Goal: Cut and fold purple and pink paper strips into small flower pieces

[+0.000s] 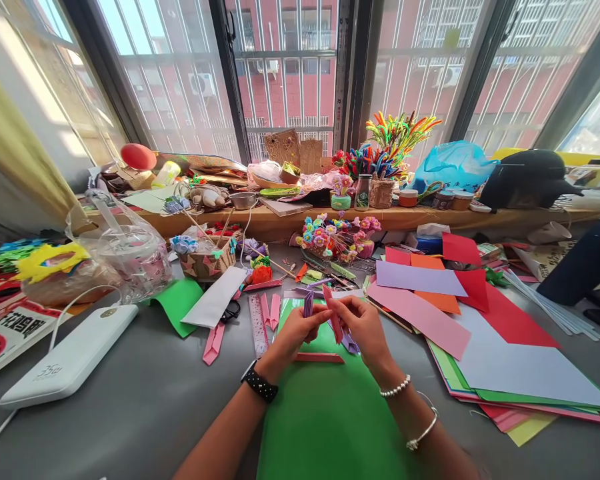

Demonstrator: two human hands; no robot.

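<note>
Paper strips, one purple [309, 303] and one pink [333, 319], pinched by left hand [294, 331] and right hand [363, 325] (fingers closed); loosened pinch risks unfolding.

I see grey table [145, 393] under everything. Green sheet [330, 413] flat at near edge, pink strip [320, 358] on its top end. White power bank [70, 357] left. Ruler [257, 325], scissors [231, 311], pink folded pieces [213, 343] mid-table. Coloured paper stack [505, 360] right.
</note>
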